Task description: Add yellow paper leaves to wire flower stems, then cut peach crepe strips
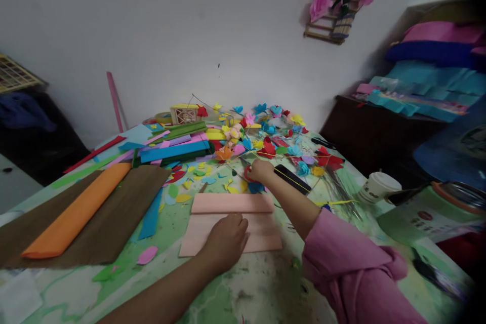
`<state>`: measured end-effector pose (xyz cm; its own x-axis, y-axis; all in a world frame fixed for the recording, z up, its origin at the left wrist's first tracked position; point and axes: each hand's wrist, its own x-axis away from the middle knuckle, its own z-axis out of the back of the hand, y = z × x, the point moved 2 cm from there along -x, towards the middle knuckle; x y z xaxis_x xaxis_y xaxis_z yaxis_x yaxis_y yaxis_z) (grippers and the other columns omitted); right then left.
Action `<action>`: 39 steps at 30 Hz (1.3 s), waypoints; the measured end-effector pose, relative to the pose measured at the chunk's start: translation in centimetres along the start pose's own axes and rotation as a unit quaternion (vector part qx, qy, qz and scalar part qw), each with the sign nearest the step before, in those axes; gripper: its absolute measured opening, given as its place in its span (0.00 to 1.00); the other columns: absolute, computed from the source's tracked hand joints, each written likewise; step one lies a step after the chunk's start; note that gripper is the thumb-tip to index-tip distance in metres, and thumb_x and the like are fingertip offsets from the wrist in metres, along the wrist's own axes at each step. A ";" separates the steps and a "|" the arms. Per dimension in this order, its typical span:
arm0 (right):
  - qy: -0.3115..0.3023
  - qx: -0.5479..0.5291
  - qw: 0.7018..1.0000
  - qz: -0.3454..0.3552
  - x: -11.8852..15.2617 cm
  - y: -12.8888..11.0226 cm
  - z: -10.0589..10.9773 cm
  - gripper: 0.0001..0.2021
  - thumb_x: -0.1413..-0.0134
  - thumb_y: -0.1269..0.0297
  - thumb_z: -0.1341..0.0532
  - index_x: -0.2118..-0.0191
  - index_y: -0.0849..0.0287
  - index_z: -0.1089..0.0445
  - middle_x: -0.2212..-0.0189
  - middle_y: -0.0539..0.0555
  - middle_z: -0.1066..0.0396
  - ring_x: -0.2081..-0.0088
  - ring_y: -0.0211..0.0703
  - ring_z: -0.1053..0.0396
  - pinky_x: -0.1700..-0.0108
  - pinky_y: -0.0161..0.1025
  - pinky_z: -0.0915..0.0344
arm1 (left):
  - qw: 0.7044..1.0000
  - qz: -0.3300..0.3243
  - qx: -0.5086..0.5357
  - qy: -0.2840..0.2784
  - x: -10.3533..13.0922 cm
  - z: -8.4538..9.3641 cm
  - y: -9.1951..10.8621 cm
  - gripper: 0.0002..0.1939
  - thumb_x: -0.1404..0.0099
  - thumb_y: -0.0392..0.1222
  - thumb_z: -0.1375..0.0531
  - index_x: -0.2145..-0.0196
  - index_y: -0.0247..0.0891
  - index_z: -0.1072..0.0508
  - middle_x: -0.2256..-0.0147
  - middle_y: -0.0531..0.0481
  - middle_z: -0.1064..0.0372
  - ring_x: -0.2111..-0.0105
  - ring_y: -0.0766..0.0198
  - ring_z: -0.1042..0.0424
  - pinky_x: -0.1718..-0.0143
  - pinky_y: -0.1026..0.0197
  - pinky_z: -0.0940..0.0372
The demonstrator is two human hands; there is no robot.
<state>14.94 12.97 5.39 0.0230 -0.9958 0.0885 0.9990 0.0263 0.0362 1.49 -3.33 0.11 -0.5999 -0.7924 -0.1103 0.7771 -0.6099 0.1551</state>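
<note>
A folded sheet of peach crepe paper (232,204) lies in front of me, its far edge turned over in a thick band. My left hand (227,240) rests on the near half with its fingers curled in; whether they pinch anything is hidden. Beyond the paper, my right hand (261,171) is closed around the red handle of what look like scissors (247,174), mostly covered by the fingers. A black phone (292,179) lies just right of that hand. Small yellow and blue paper petals (183,198) are scattered to the left.
Paper flowers on wires (268,148) crowd the table's far side. Stacked coloured paper strips (176,152) lie back left, near an orange roll (79,212) on brown paper (140,197). A white cup (379,186) and a large green container (421,215) stand at the right edge.
</note>
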 end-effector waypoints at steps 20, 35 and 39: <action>0.050 -0.282 0.958 0.010 24.0 7.8 -2.8 0.18 0.49 0.62 0.43 0.51 0.57 0.41 0.74 0.50 0.29 0.74 0.42 0.33 0.73 0.34 0.42 | 0.992 -0.121 -0.047 -0.012 0.5 -0.7 1.3 0.08 0.36 0.31 0.50 0.64 0.37 0.33 0.61 0.44 0.35 0.61 0.56 0.36 0.61 0.56 0.39; -0.006 -0.121 0.992 -0.036 27.8 11.0 -6.4 0.28 0.52 0.49 0.41 0.47 0.59 0.39 0.60 0.61 0.30 0.56 0.54 0.33 0.58 0.42 0.41 | 0.993 -0.077 0.038 -0.082 -1.5 -0.1 2.6 0.09 0.35 0.44 0.50 0.65 0.38 0.34 0.64 0.44 0.34 0.62 0.56 0.36 0.62 0.56 0.41; -0.015 -0.110 0.994 -0.018 27.5 11.4 -6.8 0.32 0.56 0.46 0.39 0.47 0.58 0.39 0.62 0.60 0.32 0.58 0.54 0.34 0.58 0.42 0.42 | 0.990 -0.076 0.090 -0.073 -1.7 -0.4 2.2 0.07 0.36 0.42 0.48 0.67 0.37 0.34 0.66 0.46 0.33 0.64 0.57 0.36 0.64 0.57 0.42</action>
<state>27.19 -14.76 1.44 -0.0115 -0.9927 0.1200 0.9834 -0.0329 -0.1783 4.30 -3.35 0.24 -0.7381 -0.6747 -0.0047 0.6379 -0.7000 0.3210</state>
